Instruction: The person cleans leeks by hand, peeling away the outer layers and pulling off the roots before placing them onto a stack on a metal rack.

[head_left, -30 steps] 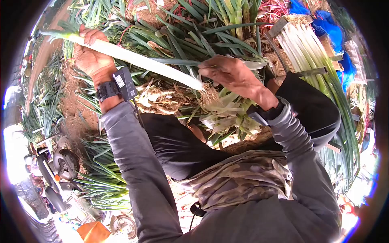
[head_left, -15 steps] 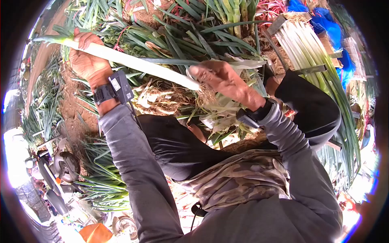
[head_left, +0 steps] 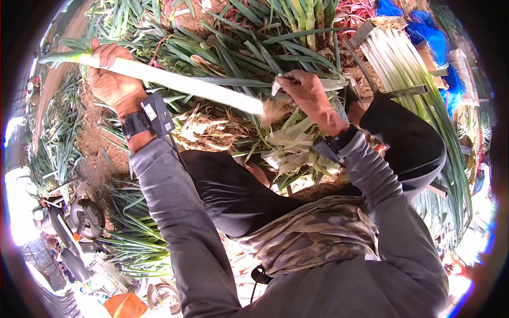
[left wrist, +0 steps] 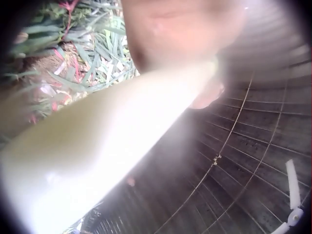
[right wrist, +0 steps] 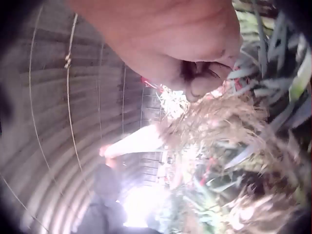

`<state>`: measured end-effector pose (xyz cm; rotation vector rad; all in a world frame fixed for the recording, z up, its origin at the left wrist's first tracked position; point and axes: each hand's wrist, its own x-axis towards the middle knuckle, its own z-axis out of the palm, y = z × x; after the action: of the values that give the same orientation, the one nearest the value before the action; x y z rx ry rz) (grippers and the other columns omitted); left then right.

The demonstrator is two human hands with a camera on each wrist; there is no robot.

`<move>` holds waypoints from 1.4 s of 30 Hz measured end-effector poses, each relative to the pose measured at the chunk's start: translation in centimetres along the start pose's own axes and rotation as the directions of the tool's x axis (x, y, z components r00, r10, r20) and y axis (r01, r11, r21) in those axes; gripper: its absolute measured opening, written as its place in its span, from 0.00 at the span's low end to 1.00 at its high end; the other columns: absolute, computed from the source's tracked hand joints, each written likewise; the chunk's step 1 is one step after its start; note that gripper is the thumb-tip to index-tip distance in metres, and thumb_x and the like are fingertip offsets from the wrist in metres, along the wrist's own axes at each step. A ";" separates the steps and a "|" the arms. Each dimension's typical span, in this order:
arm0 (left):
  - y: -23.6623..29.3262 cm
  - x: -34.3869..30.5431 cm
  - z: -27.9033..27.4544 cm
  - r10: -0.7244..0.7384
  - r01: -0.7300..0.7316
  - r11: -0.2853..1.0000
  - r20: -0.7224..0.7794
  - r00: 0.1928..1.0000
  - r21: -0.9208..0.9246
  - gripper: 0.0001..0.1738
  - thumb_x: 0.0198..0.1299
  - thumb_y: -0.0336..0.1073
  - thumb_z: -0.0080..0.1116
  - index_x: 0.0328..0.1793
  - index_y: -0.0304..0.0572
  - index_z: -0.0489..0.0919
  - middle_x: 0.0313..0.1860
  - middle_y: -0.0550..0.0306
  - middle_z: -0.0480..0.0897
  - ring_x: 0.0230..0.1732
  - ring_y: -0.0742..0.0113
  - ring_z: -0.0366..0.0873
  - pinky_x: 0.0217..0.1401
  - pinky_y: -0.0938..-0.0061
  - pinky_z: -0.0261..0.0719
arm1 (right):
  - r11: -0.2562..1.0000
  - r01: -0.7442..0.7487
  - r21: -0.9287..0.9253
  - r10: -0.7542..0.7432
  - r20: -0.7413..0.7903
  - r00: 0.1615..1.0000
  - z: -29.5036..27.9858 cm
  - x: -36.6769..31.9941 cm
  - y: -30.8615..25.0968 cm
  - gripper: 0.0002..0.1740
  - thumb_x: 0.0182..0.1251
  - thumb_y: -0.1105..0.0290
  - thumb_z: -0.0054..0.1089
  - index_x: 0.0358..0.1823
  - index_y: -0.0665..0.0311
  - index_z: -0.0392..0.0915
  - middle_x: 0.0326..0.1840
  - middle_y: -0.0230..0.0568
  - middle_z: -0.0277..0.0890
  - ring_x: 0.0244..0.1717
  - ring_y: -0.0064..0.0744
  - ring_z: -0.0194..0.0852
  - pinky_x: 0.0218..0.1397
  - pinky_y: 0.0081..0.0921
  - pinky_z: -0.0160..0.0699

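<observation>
The leek (head_left: 175, 80) is up in the air over the pile, its green tip toward 10 o'clock and its root end sloping down to 4 o'clock. It is long, round and smooth, so white that it shines. The roots (head_left: 273, 112) at its low end are thin, tan and hairy, and they blur.

The left hand (head_left: 112, 85), out at 10 o'clock, has its fingers curled round the leek near the green end. That seems to leave the long white part bare and in reach.

The right hand (head_left: 312, 98), at 1 o'clock, has bent fingers and looks to be pinching a pale scrap (head_left: 275, 87). It is near the roots; I cannot tell if they touch.

Below the roots is a heap of peels (head_left: 291, 140), thin and papery like old wrapping. Dark green leaves (head_left: 228, 61) lie in a messy pile from 11 to 12 o'clock, flat and strappy.

At 2 o'clock a bunch (head_left: 397, 69) of leeks lies between short, stiff bars (head_left: 411, 93). All the white ends point one way, maybe to keep them neat. Past it is a crumpled blue sheet (head_left: 437, 45). A motorbike (head_left: 85, 214) stands at 8 o'clock.
</observation>
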<state>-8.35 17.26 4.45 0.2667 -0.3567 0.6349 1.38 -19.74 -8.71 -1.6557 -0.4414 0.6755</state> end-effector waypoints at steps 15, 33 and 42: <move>-0.5 0.4 -1.1 0.000 0.002 0.998 -0.035 0.999 0.067 0.28 0.58 0.21 0.59 0.65 0.19 0.66 0.34 0.56 0.72 0.32 0.69 0.70 0.37 0.72 0.74 | 0.614 0.649 -0.450 -0.615 0.243 0.750 3.5 -2.7 -4.2 0.19 0.60 0.62 0.74 0.49 0.62 0.79 0.47 0.40 0.81 0.51 0.46 0.81 0.54 0.39 0.83; -0.4 0.8 -2.0 0.091 -0.054 0.965 -0.136 0.986 0.257 0.11 0.73 0.37 0.50 0.44 0.35 0.71 0.31 0.57 0.71 0.28 0.69 0.68 0.32 0.73 0.73 | 0.734 0.588 -0.342 -0.461 0.385 0.799 4.9 -1.5 -4.0 0.17 0.61 0.71 0.74 0.44 0.64 0.73 0.38 0.40 0.77 0.38 0.39 0.80 0.43 0.32 0.81; 0.5 1.1 -3.0 0.150 -0.067 0.944 -0.238 0.960 0.322 0.19 0.79 0.47 0.40 0.43 0.35 0.67 0.33 0.53 0.70 0.31 0.63 0.68 0.37 0.67 0.74 | 0.592 0.574 -0.565 -0.535 0.257 0.805 5.0 -1.8 -3.3 0.22 0.63 0.63 0.71 0.55 0.62 0.74 0.47 0.48 0.78 0.51 0.51 0.80 0.51 0.46 0.82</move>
<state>-7.10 19.34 2.23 0.4626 -0.0153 0.8271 -2.96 -16.50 -5.60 -1.9523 -1.2869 0.0789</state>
